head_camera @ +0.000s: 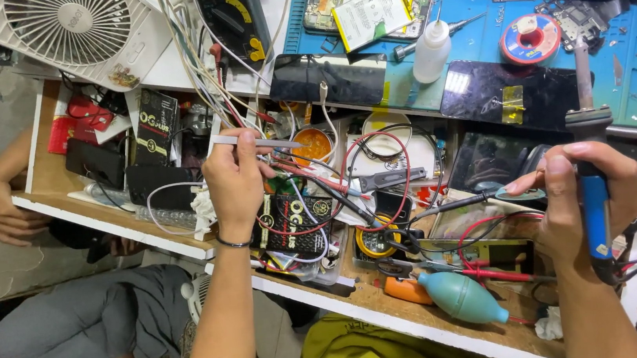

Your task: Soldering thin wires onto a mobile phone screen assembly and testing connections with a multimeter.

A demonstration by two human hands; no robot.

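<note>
Left of the solder tin (314,145), the left hand (234,181) pinches tweezers (255,142) pointing rightward toward it (the nearer hand), while the right hand (583,202) grips an upright soldering iron (590,166).

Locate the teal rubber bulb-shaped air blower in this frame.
In the head view, the teal rubber bulb-shaped air blower lies low and right of centre on the wooden shelf, beside an orange tool and below-left of the right hand.
</note>
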